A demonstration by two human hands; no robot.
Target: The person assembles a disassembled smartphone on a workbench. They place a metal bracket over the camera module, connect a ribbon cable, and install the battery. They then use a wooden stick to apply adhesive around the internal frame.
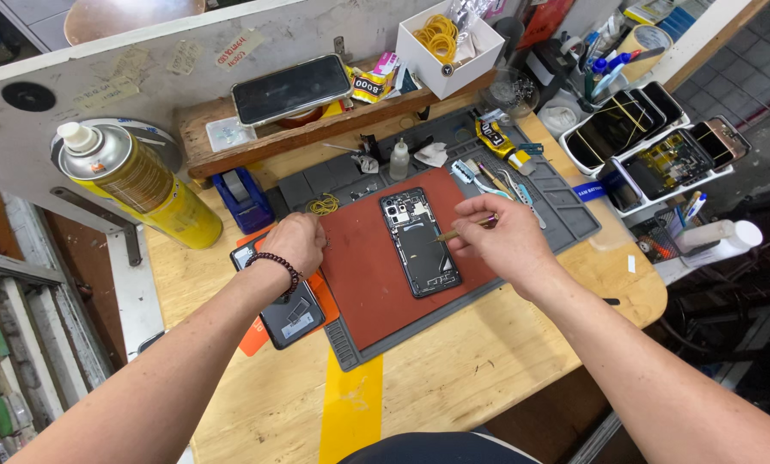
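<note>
An opened black phone (420,242) lies face down on a red mat (368,275), its inner parts showing. My right hand (496,241) pinches thin tweezers (462,230) whose tip points at the phone's upper middle. My left hand (297,242), with a bead bracelet at the wrist, rests closed at the red mat's left edge. It lies over a dark phone back cover (290,316) on an orange card; whether it grips anything is hidden.
A grey work mat (565,215) holds small tools, a dropper bottle (399,161) and yellow rubber bands (323,204). A yellow spray can (136,185) stands at the left. A phone (292,88) on a wooden shelf, a white box (450,43), and trays of phones (660,142) sit behind and to the right.
</note>
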